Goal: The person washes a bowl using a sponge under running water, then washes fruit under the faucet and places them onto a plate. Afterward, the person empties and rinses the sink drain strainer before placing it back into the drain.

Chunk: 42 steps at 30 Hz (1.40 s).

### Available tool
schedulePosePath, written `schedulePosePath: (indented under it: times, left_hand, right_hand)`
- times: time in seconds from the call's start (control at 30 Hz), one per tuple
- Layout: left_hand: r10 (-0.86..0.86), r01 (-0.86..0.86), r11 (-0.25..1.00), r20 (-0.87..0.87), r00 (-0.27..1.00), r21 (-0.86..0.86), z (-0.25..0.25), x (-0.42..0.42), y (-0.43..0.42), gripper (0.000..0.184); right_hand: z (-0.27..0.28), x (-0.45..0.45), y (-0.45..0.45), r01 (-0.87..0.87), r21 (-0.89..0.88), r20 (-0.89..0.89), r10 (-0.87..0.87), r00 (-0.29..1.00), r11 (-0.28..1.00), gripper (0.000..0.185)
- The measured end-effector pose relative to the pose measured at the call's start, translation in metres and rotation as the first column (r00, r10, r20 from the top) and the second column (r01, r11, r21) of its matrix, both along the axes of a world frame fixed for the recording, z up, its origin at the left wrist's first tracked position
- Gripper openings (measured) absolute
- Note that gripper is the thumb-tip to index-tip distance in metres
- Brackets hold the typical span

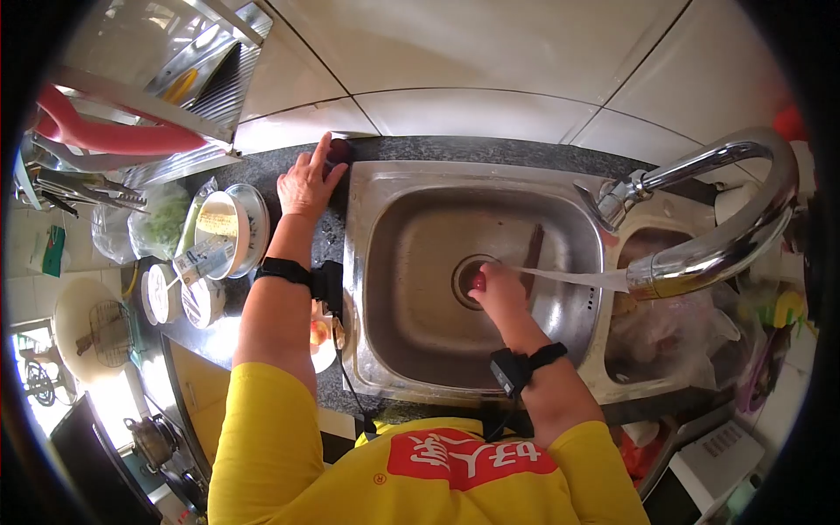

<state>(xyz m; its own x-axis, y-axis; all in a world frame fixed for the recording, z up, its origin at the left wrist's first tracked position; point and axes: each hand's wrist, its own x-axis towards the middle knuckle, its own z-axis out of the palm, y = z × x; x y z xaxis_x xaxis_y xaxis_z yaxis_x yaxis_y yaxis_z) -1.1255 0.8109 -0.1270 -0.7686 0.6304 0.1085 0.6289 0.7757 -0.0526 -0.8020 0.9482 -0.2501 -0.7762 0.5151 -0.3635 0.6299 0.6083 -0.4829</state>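
My left hand (304, 185) rests at the counter's back edge with fingers stretched apart. Between its thumb and index finger sits a dark, purplish-red round thing (339, 151), touching or very close; its kind is unclear. Down in the steel sink (411, 341), my right hand (502, 296) is closed around a small shiny red thing (479, 281), mostly covered by the fingers. It is just above the drain (464, 278). Water (573, 277) runs from the chrome faucet (652, 276) across to this hand.
Left of the sink stand bowls, one with corn (217, 220), lidded white tubs (203, 302) and bagged greens (162, 219). Low beside the sink's left edge is a plate (323, 357). A smaller basin (630, 367) with a plastic bag lies right. A dish rack (131, 105) overhangs the back left.
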Motion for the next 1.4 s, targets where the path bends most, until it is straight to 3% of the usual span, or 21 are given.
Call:
schedulePosePath:
  times: [0.07,0.13,0.2,0.3,0.4,0.43,0.47,0.5,0.53,0.6,0.63,0.7,0.83,0.9,0.97,1.0,1.13,1.27,1.33,1.37,1.4]
  left_hand:
    - [-0.05,0.049,0.998,0.02,0.999,0.028,-0.007,-0.003,0.006,0.055]
    - [-0.093,0.096,0.995,-0.114,0.989,0.022,-0.013,-0.007,0.008,0.054]
    - [-0.096,0.099,0.994,-0.07,0.993,0.044,-0.015,-0.012,0.01,0.051]
    - [0.001,-0.001,1.0,0.004,1.0,-0.021,-0.016,-0.016,0.013,0.047]
    - [0.015,-0.026,0.964,0.042,0.999,0.266,-0.009,-0.018,0.006,0.043]
    - [0.003,-0.022,0.915,0.048,0.999,0.402,-0.001,-0.012,0.008,0.04]
    - [0.023,-0.04,0.864,0.04,0.999,0.502,0.006,-0.005,0.01,0.039]
    - [0.024,-0.143,0.796,0.205,0.978,0.588,0.025,0.015,0.019,0.036]
    - [0.006,-0.258,0.719,0.364,0.931,0.646,0.041,0.039,0.03,0.034]
    - [-0.22,-0.467,0.537,0.652,0.726,0.702,0.042,0.082,0.045,0.027]
    - [-0.241,-0.522,0.548,0.721,0.65,0.654,0.038,0.111,0.057,0.025]
    - [-0.258,-0.603,0.625,0.861,0.438,0.495,0.019,0.169,0.072,0.026]
    - [-0.056,-0.559,0.797,0.948,0.313,0.231,-0.086,0.236,0.071,0.04]
    - [0.048,-0.557,0.799,0.9,0.433,0.226,-0.127,0.25,0.069,0.043]
    - [0.053,-0.489,0.838,0.856,0.514,0.242,-0.139,0.256,0.063,0.044]
    - [0.052,-0.413,0.875,0.798,0.601,0.254,-0.14,0.255,0.061,0.044]
    - [0.056,-0.264,0.949,0.736,0.675,0.17,-0.134,0.251,0.057,0.04]
    - [-0.038,-0.159,0.956,0.642,0.765,0.245,-0.111,0.242,0.06,0.039]
    - [-0.4,-0.373,0.714,0.782,0.478,0.593,-0.093,0.25,0.072,0.039]
    - [-0.443,-0.574,0.705,0.891,0.1,0.415,-0.078,0.261,0.078,0.04]
    - [-0.524,-0.266,0.649,0.673,0.523,0.712,-0.098,0.268,0.084,0.035]
  right_hand:
    - [0.004,0.0,-0.002,-0.043,0.034,0.012,0.042,0.999,0.998,0.046]
    - [0.004,0.001,-0.004,-0.093,0.062,0.032,0.091,0.995,0.994,0.043]
    - [0.0,0.003,-0.003,-0.186,0.173,0.014,0.186,0.982,0.967,0.04]
    - [-0.004,0.007,-0.006,-0.146,0.135,-0.012,0.148,0.989,0.98,0.041]
    - [-0.011,0.009,0.002,-0.038,0.048,-0.111,0.043,0.993,0.998,0.036]
    - [-0.011,0.007,0.004,0.139,-0.127,-0.14,-0.157,0.978,0.982,0.033]
    - [-0.011,0.005,0.007,0.302,-0.301,-0.132,-0.354,0.926,0.905,0.03]
    - [-0.036,0.005,0.016,0.454,-0.713,0.136,-0.529,0.838,0.535,0.028]
    - [-0.038,0.007,0.025,0.459,-0.711,0.142,-0.531,0.836,0.532,0.028]
    - [-0.036,0.014,0.034,0.383,-0.892,0.44,-0.659,0.61,-0.241,0.027]
    - [-0.024,0.014,0.036,0.368,-0.891,0.441,-0.703,0.558,-0.267,0.023]
    - [-0.004,0.014,0.039,0.406,-0.879,0.448,-0.729,0.517,-0.252,0.022]
    - [-0.005,0.029,0.042,0.448,-0.891,0.332,-0.787,0.52,-0.08,0.026]
    - [-0.006,0.034,0.036,0.393,-0.919,0.216,-0.863,0.457,-0.023,0.037]
    - [0.002,0.038,0.035,0.363,-0.932,0.223,-0.819,0.529,-0.019,0.035]
    - [0.006,0.037,0.034,0.358,-0.933,0.235,-0.8,0.552,-0.027,0.033]
    - [0.036,0.029,0.034,0.33,-0.943,0.238,-0.751,0.615,-0.028,0.03]
    - [0.049,0.025,0.037,0.283,-0.959,0.19,-0.723,0.665,0.007,0.033]
    - [0.035,0.021,0.04,0.197,-0.98,0.154,-0.632,0.76,-0.002,0.038]
    - [0.029,0.017,0.034,0.193,-0.981,0.151,-0.618,0.771,0.002,0.038]
    - [0.027,0.012,0.028,0.245,-0.963,0.099,-0.703,0.705,0.11,0.042]
